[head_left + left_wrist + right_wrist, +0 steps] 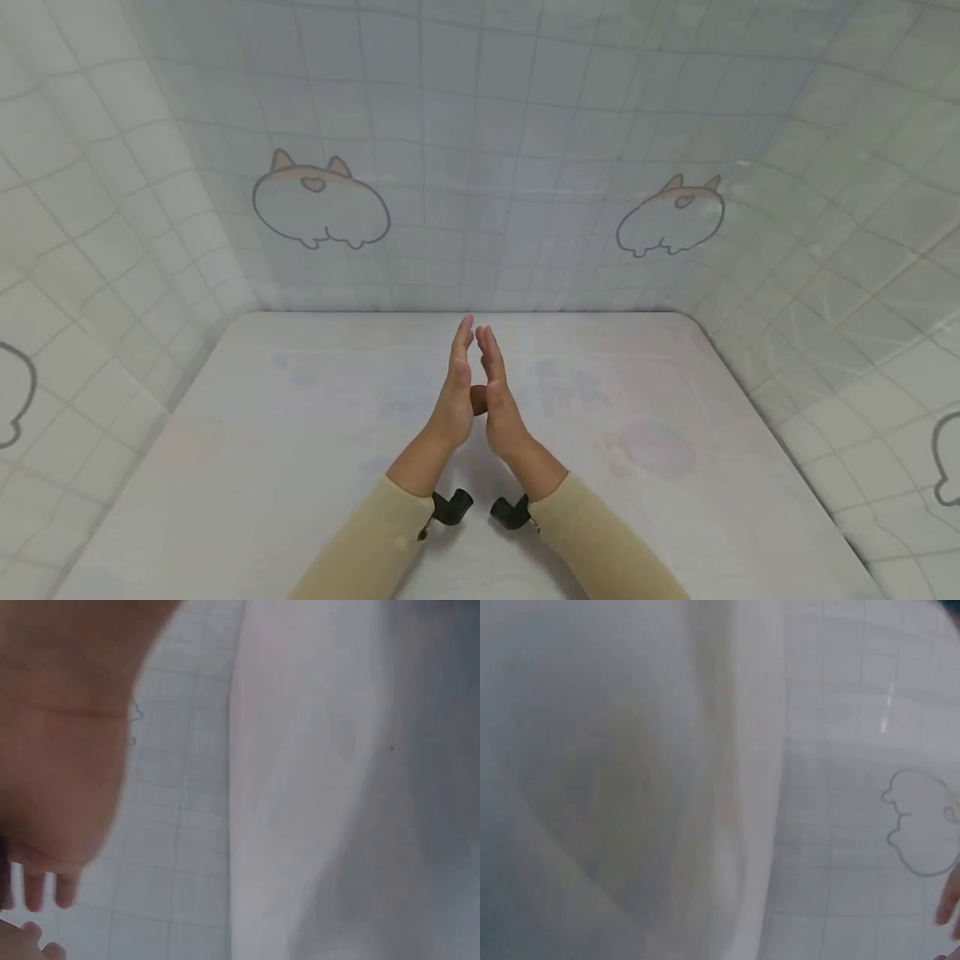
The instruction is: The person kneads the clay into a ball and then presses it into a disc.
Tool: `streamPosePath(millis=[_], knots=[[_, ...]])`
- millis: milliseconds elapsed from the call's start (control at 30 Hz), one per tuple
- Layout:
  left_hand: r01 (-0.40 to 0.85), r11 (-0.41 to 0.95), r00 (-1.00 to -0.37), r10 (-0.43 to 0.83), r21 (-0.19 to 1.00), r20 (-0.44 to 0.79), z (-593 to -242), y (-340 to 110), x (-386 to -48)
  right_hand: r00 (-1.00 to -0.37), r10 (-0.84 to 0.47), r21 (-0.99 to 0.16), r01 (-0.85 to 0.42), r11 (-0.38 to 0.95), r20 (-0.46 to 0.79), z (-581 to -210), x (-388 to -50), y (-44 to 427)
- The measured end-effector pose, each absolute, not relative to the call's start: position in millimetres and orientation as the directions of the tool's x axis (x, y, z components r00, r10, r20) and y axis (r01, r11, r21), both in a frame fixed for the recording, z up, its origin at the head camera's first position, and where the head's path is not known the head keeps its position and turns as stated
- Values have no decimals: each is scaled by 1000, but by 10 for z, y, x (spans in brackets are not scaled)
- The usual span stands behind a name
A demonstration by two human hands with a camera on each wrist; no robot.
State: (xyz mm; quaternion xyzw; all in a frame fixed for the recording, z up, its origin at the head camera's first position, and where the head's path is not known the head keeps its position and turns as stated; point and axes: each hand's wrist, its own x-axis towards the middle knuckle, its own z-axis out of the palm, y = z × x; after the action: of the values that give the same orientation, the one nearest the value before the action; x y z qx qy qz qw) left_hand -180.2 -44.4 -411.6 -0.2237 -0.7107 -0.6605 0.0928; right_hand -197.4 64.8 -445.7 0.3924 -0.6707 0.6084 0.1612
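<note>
Between my two upright palms, in the head view, sits a small brown rounded object (478, 401); its exact kind cannot be told because the hands cover its sides. My left hand (454, 400) presses on it from the left with straight fingers pointing away from me. From the opposite side my right hand (501, 408) faces it, its fingers also straight. The fingertips lean towards each other with a narrow gap. In the left wrist view the heel of the left hand (60, 772) fills the left side. Only some fingertips (949, 900) show at the right wrist view's edge.
Below the hands spreads a pale table (300, 433) with faint coloured patches. Grid-patterned curtains with cartoon animal prints (322, 204) stand behind and on both sides. A black wrist device sits at each cuff, the left one (453, 507) close to the right one (512, 512).
</note>
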Motion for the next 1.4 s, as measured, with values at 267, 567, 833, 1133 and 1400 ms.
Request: streamPosePath(millis=[267, 567, 833, 1133, 1400], knots=[[353, 75, -921, 202, 933, 333, -4252, -449, -1853, -634, -310, -688, -718, -104, 709, -4330, -1920, 686], [369, 35, -887, 311, 929, 341, -4333, -392, -1803, -679, -257, -710, -702, -49, 688, -4250, -2048, 778], [457, -15, -834, 339, 889, 434, -4358, -375, -1770, -691, -257, -720, -693, -29, 676, -4309, -2136, 792], [535, -44, -804, 279, 844, 525, -4249, -405, -1748, -791, -298, -837, -544, -53, 534, -4428, -2054, 742], [473, -15, -858, 217, 881, 465, -4250, -417, -1774, -699, -317, -755, -650, -91, 641, -4452, -1963, 698]])
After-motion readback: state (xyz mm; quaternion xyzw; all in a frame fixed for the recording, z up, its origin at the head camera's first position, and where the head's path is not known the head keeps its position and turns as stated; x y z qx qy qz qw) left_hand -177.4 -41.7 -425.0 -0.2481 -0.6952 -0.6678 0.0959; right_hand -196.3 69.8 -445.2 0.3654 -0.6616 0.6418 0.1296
